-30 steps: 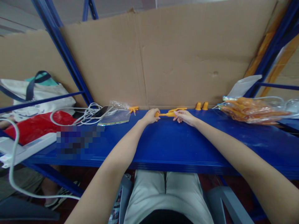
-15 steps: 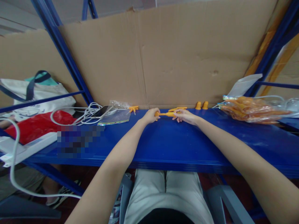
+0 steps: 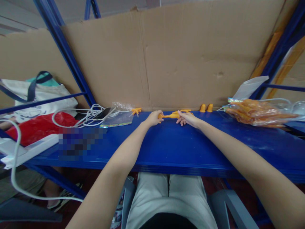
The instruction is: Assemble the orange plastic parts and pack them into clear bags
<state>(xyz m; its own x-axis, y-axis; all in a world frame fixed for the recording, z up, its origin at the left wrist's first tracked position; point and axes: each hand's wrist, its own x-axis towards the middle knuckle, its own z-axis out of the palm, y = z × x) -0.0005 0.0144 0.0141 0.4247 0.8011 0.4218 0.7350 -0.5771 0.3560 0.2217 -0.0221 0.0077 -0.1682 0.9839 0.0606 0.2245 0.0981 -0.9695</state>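
Close to the back of the blue table, my left hand (image 3: 154,118) is closed around the left end of an orange plastic piece with a screw-like thread (image 3: 167,116). My right hand (image 3: 188,118) grips the other end, its thumb and index finger pinched and the remaining fingers curled below. Both hands hide the ends of the piece. Just behind the right hand lie more slender orange parts (image 3: 186,110), partly covered. Two small orange cup-shaped pieces (image 3: 206,108) stand upright farther right. To the left of my left hand is a small cluster of orange pieces (image 3: 136,111).
On the left lie a clear plastic bag (image 3: 118,120), a phone (image 3: 105,113), coiled white cables (image 3: 89,114), a red bag (image 3: 43,127) and a white power strip (image 3: 35,149). A bag of orange parts (image 3: 254,112) sits right. Cardboard (image 3: 190,57) walls the back.
The fingers of my right hand have shifted slightly along the threaded piece, and more of the orange parts behind shows. My left hand has stayed in place.
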